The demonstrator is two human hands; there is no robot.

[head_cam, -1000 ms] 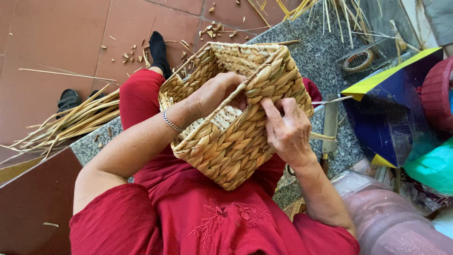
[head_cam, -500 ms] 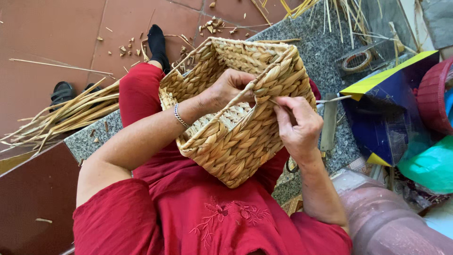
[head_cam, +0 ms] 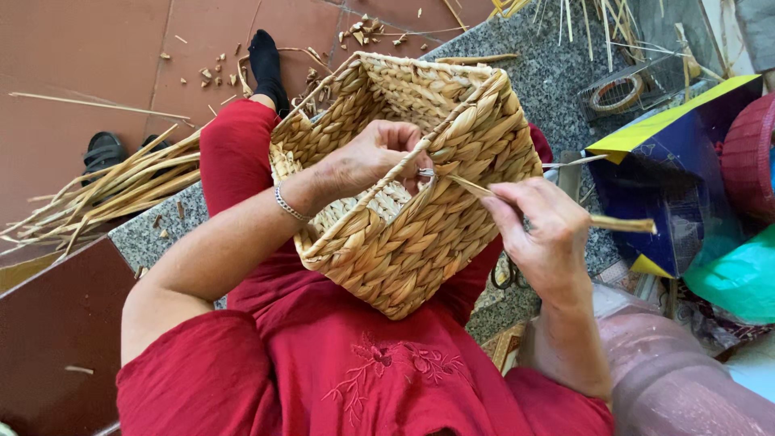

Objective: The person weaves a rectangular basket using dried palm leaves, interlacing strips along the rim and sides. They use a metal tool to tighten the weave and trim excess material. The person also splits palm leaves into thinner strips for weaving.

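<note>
While the woven basket [head_cam: 404, 202] rested tilted on the person's lap, against the red dress [head_cam: 339, 363], its open mouth faced up and away from the camera. The left hand [head_cam: 367, 157] reached over the near rim and was curled on the inside of the basket w/ fingers bent; it touched the rim, but I cannot tell exactly what the fingertips pinched, as the rim hid them. The right hand [head_cam: 537, 230] was mostly closed, thumb & fingers pinched on a flat straw strand [head_cam: 565, 211] that ran from the basket rim, through the fingers, and stuck out to the right. A small metal tool tip [head_cam: 425, 173] showed just at the rim, between both hands. A thin bracelet [head_cam: 289, 203] sat on the left wrist. Approx. left of the lap, a bundle of dry straw stalks [head_cam: 105, 198] lay on the grey stone ledge [head_cam: 153, 234] and the red tile floor [head_cam: 97, 48]. Right of the basket stood a blue-yellow box [head_cam: 670, 186], near a roll of tape [head_cam: 615, 93].
</note>
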